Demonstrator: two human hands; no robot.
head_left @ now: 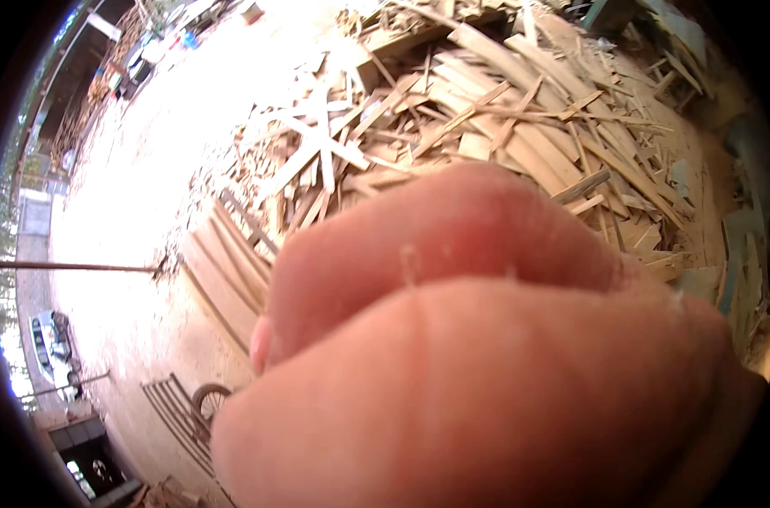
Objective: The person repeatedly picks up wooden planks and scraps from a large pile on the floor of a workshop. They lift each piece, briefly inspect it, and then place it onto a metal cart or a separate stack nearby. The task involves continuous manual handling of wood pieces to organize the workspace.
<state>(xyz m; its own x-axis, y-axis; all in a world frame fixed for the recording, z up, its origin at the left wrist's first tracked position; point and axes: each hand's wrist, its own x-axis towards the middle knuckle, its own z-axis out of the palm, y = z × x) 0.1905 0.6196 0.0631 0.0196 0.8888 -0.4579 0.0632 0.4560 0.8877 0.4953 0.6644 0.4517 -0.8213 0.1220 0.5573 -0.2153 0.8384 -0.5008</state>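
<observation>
My right hand (478, 389) fills the lower middle and right of the head view, very close to the camera and blurred. Its fingers are bent and pressed together. Whatever they may hold is hidden. My left hand is out of sight. Behind the hand, some distance off, lies a large heap of wooden offcuts and slats (529, 148) on the ground. A few longer boards (220, 267) lie side by side just left of the hand.
A slatted frame (177, 419) stands beside a spoked wheel (209, 400) at lower left. A thin pole (71, 267) crosses the left side, with a parked vehicle (50, 351) beyond. Pale, sunlit ground (114, 203) stretches left of the heap.
</observation>
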